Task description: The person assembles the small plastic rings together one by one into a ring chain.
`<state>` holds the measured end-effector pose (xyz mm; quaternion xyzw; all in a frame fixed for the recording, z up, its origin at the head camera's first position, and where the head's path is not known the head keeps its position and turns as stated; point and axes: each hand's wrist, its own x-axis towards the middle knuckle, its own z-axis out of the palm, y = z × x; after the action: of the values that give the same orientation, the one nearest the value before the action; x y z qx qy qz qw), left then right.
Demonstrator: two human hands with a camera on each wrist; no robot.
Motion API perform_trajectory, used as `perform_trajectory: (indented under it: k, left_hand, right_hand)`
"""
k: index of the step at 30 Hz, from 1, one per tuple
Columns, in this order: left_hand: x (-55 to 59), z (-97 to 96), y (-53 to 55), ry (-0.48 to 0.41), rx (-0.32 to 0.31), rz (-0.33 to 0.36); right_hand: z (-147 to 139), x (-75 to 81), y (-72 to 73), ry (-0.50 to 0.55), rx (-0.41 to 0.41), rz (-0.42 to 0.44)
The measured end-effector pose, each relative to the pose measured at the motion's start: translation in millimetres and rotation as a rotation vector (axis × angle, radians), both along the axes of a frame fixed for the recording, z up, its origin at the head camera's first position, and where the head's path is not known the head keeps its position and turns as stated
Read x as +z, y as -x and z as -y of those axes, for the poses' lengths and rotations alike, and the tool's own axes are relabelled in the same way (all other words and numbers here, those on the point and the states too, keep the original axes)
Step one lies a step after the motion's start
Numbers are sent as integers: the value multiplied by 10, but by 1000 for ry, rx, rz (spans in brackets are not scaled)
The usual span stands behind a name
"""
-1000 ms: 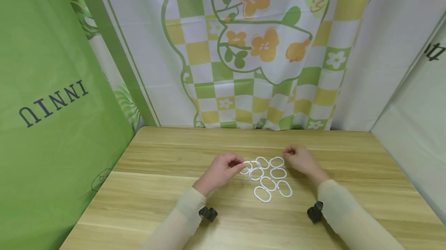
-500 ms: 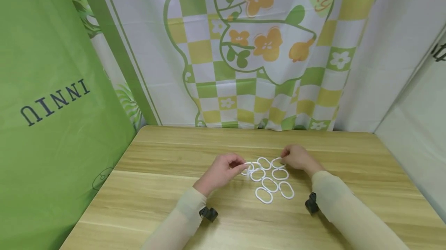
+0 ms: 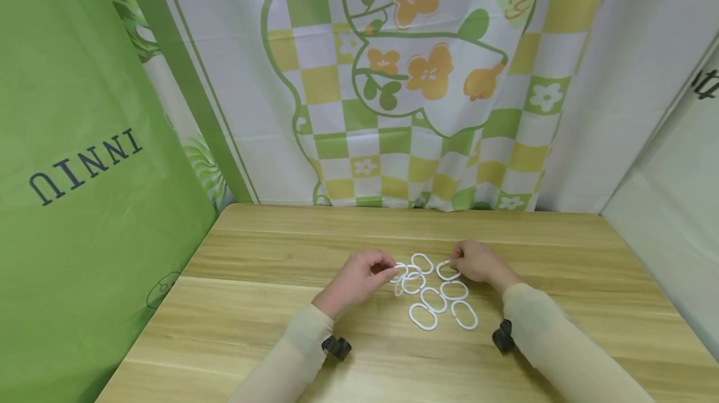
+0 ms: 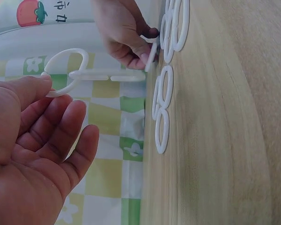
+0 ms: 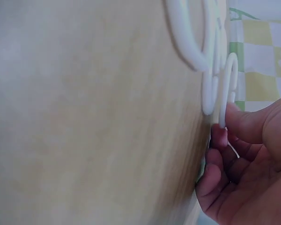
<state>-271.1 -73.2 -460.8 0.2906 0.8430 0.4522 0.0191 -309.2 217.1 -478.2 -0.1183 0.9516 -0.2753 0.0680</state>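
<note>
My left hand [image 3: 359, 277] pinches a white oval curtain ring [image 4: 85, 60] between thumb and forefinger, raised off the table. Hooked through it is a second curtain ring, stretching sideways in the left wrist view; more rings of this group overlap beside the fingertips. My right hand [image 3: 477, 261] pinches another ring [image 5: 222, 96] at the back right of the group, its edge tilted up from the wood. Between and in front of the hands lie several more white rings [image 3: 434, 300], close together, some with a visible gap. My fingers hide part of each held ring.
The wooden table [image 3: 269, 303] carries the rings near its middle. A checked curtain [image 3: 393, 160] hangs along the back edge, and a green cloth [image 3: 101, 234] covers the left side. Each wrist wears a small black camera [image 3: 337, 347].
My right hand has moved left to the back right ring and now pinches it. That ring has tilted up, and the rings just in front have shifted slightly nearer. My left hand stays nearly still.
</note>
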Motion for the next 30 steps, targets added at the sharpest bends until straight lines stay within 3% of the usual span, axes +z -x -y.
perform_trajectory:
  k: [8,16,22,30]
  left_hand:
    - [-26,-10,-3,22,5,-7]
    - [-48,-16,10,31,-10,-5]
    - [-56,-19,17,53,-12,-26]
    - [-66,-53,5,30,-53,-64]
  right_hand:
    - [18,48,-130,144,0,-3]
    - [93,186,-291,211,26,-41]
    - [186,311,-426,292,128,-44]
    - [349,372,-549,294,201,-42]
